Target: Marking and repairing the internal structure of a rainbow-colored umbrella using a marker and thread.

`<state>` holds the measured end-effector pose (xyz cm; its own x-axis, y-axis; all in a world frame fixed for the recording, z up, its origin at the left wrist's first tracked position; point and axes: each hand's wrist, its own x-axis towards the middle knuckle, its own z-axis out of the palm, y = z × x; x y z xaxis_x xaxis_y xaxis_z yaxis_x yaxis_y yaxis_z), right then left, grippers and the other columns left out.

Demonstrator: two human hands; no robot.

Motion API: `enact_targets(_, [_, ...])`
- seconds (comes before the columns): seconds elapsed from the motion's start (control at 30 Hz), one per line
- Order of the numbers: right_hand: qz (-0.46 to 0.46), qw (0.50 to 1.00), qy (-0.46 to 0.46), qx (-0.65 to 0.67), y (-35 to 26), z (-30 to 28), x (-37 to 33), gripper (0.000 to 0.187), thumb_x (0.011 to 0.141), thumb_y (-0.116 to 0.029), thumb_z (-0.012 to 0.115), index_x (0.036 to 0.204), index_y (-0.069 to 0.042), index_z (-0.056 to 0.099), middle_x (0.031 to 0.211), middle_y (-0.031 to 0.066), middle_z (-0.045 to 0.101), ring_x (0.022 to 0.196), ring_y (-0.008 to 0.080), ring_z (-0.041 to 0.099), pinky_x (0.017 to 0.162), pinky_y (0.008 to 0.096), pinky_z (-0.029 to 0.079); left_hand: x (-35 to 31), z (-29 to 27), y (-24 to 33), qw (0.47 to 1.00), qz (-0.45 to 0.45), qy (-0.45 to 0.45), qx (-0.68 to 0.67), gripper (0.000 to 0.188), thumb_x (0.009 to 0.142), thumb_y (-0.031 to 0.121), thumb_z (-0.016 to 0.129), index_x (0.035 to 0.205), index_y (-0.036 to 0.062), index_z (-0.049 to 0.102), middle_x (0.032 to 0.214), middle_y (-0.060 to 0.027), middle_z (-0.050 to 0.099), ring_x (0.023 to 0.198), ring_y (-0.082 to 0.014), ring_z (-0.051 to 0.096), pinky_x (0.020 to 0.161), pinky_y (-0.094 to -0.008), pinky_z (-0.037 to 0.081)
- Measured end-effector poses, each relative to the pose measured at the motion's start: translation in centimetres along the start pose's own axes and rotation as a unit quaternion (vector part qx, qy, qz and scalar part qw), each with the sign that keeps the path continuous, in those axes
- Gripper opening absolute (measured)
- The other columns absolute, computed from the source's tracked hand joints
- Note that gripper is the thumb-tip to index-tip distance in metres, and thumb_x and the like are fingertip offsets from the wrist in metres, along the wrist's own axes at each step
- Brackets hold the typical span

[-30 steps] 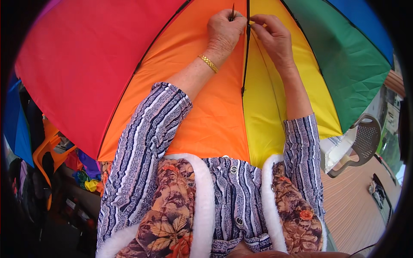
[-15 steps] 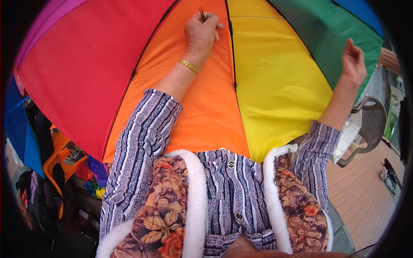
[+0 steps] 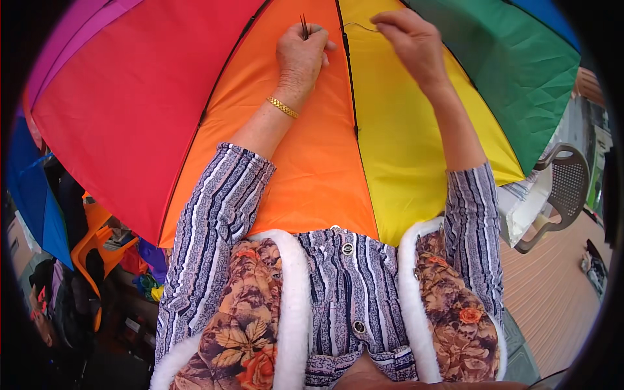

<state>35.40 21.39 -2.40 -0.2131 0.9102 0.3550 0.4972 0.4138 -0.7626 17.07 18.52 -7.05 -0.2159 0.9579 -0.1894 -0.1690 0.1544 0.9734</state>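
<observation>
A rainbow umbrella (image 3: pixel 299 175) is spread open in front of me, its inner side with dark metal ribs facing me. My left hand (image 3: pixel 301 55) is closed around thread snips (image 3: pixel 304 27), whose two thin dark tips poke up past the fingers; their lower part is hidden. It is over the orange panel, beside a rib (image 3: pixel 349 71). Over the yellow panel, my right hand (image 3: pixel 413 49) pinches a thin dark thread (image 3: pixel 359 25), which curves slackly from that rib to the fingertips. Whether a needle is in the pinch is too small to tell.
On the right, a grey-brown plastic chair (image 3: pixel 567 188) stands on the striped floor (image 3: pixel 546 299) next to white sheeting (image 3: pixel 523 208). An orange chair (image 3: pixel 97 250), a blue umbrella (image 3: pixel 45 208) and a pile of dark cloth and bags (image 3: pixel 62 305) crowd the left.
My right hand has come in from far right over the green panel to the yellow panel, near the rib. The thread went from taut to slack. My left hand has barely moved.
</observation>
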Motion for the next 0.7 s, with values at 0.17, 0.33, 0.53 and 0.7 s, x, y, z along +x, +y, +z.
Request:
enact_targets(0.17, [-0.052, 0.991, -0.022, -0.121, 0.8, 3.0, 0.3, 0.01, 0.081, -0.009, 0.063, 0.089, -0.003, 0.066, 0.083, 0.0085, 0.066, 0.076, 0.0206, 0.063, 0.067, 0.0297, 0.049, 0.2, 0.3, 0.3, 1.0, -0.009, 0.001, -0.001, 0.009, 0.085, 0.01, 0.059, 0.09, 0.0028, 0.057, 0.071, -0.0067, 0.065, 0.042, -0.0062, 0.046, 0.038, -0.0208, 0.036])
enact_targets(0.33, [-0.034, 0.982, -0.077, -0.167, 0.8, 2.7, 0.6, 0.012, 0.08, -0.013, 0.063, 0.087, -0.004, 0.065, 0.084, 0.0105, 0.066, 0.078, 0.0262, 0.063, 0.069, 0.0357, 0.049, 0.4, 0.7, 0.4, 1.0, 0.003, 0.0, -0.013, 0.008, 0.085, 0.009, 0.058, 0.09, 0.003, 0.057, 0.071, -0.0068, 0.065, 0.042, -0.0061, 0.046, 0.038, -0.0204, 0.036])
enact_targets(0.53, [-0.026, 0.981, -0.079, -0.178, 1.8, 3.0, 0.8, 0.013, 0.08, -0.015, 0.062, 0.087, -0.005, 0.065, 0.084, 0.0102, 0.065, 0.078, 0.027, 0.063, 0.07, 0.0362, 0.049, 0.8, 0.9, -0.2, 1.0, 0.012, 0.004, -0.006, 0.009, 0.085, 0.009, 0.058, 0.09, 0.0027, 0.056, 0.071, -0.0076, 0.064, 0.042, -0.0065, 0.046, 0.039, -0.0201, 0.036])
enact_targets(0.7, [-0.044, 0.977, -0.079, -0.194, 2.2, 3.8, 1.6, 0.013, 0.08, -0.015, 0.062, 0.086, -0.005, 0.066, 0.084, 0.011, 0.065, 0.078, 0.0276, 0.063, 0.07, 0.0369, 0.049, 1.0, 0.6, -0.3, 1.0, 0.023, 0.018, -0.008, 0.009, 0.085, 0.01, 0.058, 0.09, 0.003, 0.055, 0.071, -0.0076, 0.064, 0.042, -0.0071, 0.046, 0.039, -0.0206, 0.036])
